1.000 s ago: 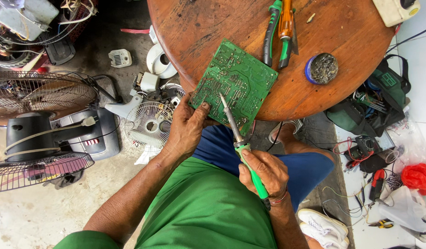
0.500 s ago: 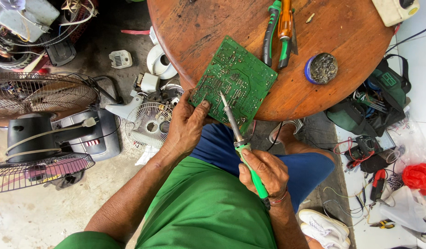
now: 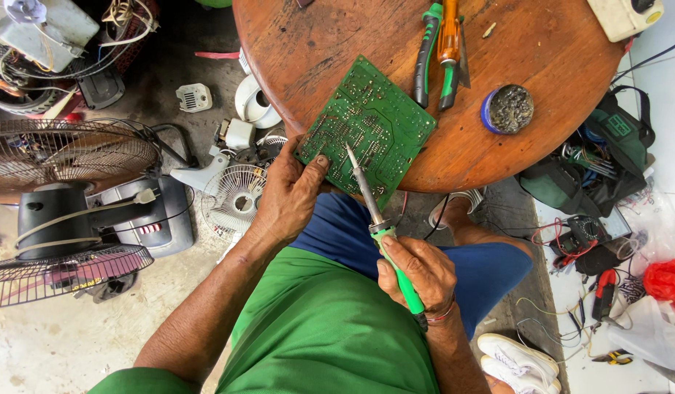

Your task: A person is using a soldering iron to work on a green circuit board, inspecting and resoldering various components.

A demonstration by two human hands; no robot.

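on the floor at far left stand two fan cages (image 3: pixel 56 153), with a small white fan grille (image 3: pixel 239 198) lying nearer the table's near-left edge. the left hand (image 3: pixel 288 195) is closed on the near-left corner of the green circuit board (image 3: pixel 370 128), thumb pressed on its upper face, fingers hidden beneath it. the board lies tilted at the near edge of the round wooden table (image 3: pixel 330 36), its near corner hanging over the rim. the right hand (image 3: pixel 417 273) is wrapped around the green handle of a soldering iron (image 3: pixel 377 222), held over the lap just off the table's near edge; the metal tip rests on the board near its middle. further along, toward the far edge, green-handled pliers (image 3: pixel 427 51) and an orange screwdriver (image 3: pixel 449 44) lie side by side, and just beside them, nearer the right edge, sits a blue-rimmed round tin (image 3: pixel 507 109). a white box (image 3: pixel 623 16) sits at the far-right edge.
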